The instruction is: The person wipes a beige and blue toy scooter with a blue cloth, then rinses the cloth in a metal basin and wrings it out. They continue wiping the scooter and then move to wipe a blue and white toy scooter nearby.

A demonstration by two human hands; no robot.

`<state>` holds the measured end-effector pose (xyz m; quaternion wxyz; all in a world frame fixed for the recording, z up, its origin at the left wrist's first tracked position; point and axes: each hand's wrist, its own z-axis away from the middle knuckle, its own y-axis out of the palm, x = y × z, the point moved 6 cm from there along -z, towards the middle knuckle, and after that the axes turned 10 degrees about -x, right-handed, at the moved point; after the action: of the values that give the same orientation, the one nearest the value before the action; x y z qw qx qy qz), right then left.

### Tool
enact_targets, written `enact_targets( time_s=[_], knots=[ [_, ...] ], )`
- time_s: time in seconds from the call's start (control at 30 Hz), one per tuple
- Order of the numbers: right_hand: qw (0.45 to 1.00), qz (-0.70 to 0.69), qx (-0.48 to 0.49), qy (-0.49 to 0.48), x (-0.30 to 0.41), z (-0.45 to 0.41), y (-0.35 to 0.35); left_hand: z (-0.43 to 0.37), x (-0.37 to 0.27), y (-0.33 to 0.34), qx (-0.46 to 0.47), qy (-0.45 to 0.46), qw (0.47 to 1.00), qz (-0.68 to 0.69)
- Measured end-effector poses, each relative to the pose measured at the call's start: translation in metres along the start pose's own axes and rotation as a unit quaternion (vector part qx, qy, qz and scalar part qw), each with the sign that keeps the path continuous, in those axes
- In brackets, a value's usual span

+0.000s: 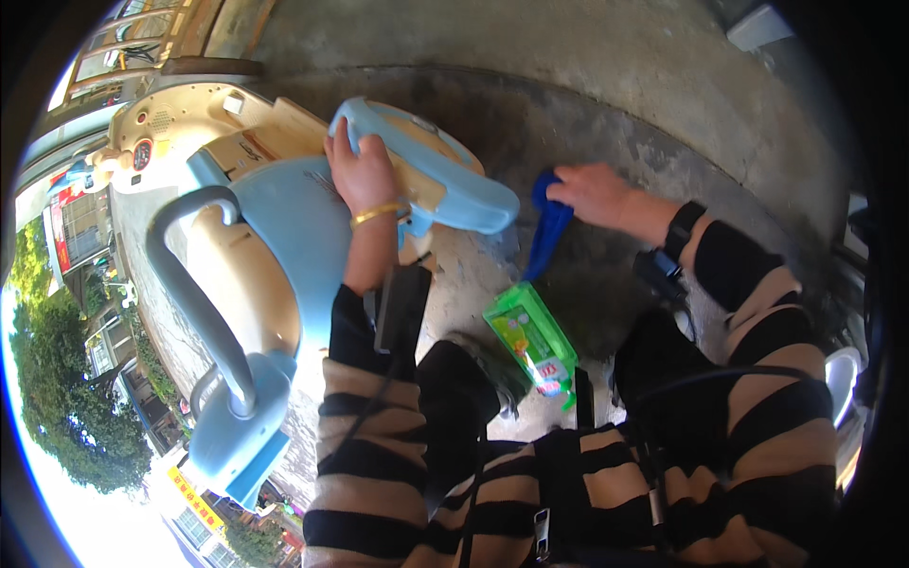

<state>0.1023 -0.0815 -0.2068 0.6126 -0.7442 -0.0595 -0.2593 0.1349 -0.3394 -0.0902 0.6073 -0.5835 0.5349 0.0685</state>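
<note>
A child's ride-on vehicle of light-blue and cream plastic (284, 213) fills the left side, with a thick grey curved handle (206, 284). My left hand (363, 167) holds the upper end of its projecting blue-and-cream part (454, 188); the fingertips lie over the blue edge. My right hand (593, 193), to the right of that part and apart from it, pinches a dark-blue cloth (547, 231) that hangs down. Below the cloth, a translucent green plastic container (532, 337) with a printed label lies between my legs, one side cut away.
Grey concrete floor (582, 128) runs to a wall (540, 35) at the top. A wooden frame (135, 42) stands at the upper left. Trees (71, 397) and buildings show outdoors at the left. A white round rim (843, 383) sits at the right.
</note>
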Motion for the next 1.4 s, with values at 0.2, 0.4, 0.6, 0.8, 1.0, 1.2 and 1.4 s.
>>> enact_targets(
  time_s=[0.2, 0.4, 0.6, 0.8, 1.0, 1.2, 1.4],
  knots=[
    [0.992, -0.075, -0.084, -0.048, 0.049, -0.007, -0.038, 0.003, -0.001, -0.002, 0.034, 0.002, 0.999, -0.005],
    [0.999, 0.013, -0.039, -0.026, 0.067, -0.032, -0.013, 0.001, 0.003, -0.004, 0.035, -0.014, 0.999, 0.003],
    [0.958, -0.088, -0.207, 0.177, 0.048, -0.017, -0.075, 0.097, 0.009, -0.028, -0.019, -0.023, 0.984, 0.177],
    [0.94, -0.104, -0.298, 0.133, 0.092, -0.053, -0.07, 0.25, 0.093, -0.026, 0.099, -0.396, 0.891, 0.199],
    [0.935, -0.088, -0.217, 0.267, 0.083, 0.0, -0.05, 0.243, 0.104, -0.087, 0.0, -0.45, 0.84, 0.303],
    [0.907, -0.211, -0.34, 0.131, 0.19, -0.066, -0.104, 0.216, 0.078, -0.134, -0.137, -0.448, 0.79, 0.397],
    [0.848, -0.301, -0.418, 0.125, 0.243, -0.145, -0.085, 0.193, 0.052, -0.148, -0.099, -0.423, 0.777, 0.455]
  ],
)
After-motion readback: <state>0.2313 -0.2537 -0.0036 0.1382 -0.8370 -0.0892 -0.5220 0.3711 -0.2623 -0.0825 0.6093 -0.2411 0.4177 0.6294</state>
